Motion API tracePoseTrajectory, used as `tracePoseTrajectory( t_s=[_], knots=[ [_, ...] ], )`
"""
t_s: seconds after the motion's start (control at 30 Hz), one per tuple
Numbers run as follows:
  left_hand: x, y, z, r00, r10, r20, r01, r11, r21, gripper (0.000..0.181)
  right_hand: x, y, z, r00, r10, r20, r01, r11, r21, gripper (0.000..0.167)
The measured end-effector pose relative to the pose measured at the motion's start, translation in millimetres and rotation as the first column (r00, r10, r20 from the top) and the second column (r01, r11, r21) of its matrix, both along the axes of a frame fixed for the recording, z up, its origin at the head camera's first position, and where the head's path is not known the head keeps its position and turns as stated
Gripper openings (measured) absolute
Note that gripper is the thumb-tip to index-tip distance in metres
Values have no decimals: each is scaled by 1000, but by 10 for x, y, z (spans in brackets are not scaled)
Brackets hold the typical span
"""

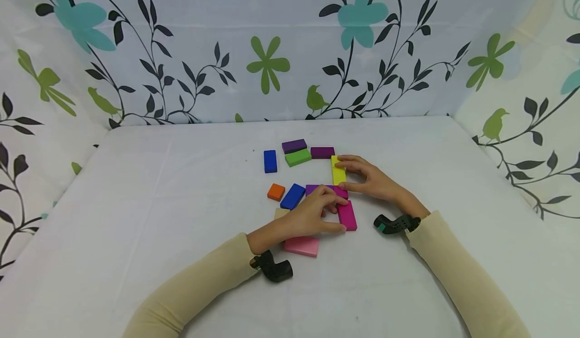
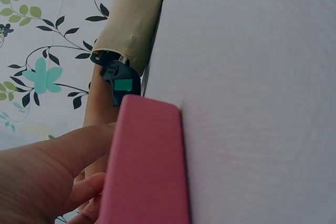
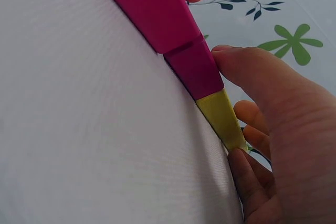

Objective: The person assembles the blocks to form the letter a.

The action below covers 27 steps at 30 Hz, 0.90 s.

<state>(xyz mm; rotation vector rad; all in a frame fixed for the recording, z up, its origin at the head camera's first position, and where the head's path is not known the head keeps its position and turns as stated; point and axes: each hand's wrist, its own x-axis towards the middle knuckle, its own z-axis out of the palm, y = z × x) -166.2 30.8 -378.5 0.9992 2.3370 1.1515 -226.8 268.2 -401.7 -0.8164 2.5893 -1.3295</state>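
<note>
Head, left hand (image 1: 312, 212): pinching magenta block (image 1: 347, 217), nearer the person than yellow block (image 1: 338, 172).
Head, right hand (image 1: 372, 181): pinching yellow block.
Left wrist, pink block (image 2: 147, 166): hides left hand's grip.
Right wrist, short block (image 3: 195, 71): adjoins yellow block; best nudged gently.

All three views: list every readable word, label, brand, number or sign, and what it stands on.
None can be read: the blocks look plain, and the backdrop shows plant and bird prints.
The green patch on the right wrist camera shows no legible marking.

Leaf-print backdrop (image 1: 290, 51) behind white tabletop (image 1: 181, 202)
</note>
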Motion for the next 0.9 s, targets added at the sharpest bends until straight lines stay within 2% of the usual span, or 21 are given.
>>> tracePoseTrajectory(
  t_s=[0.9],
  knots=[
    [-25,43,-76,999,28,-27,-27,999,41,47,-15,6,-29,1000,-6,-4,6,1000,1,54]
  ],
)
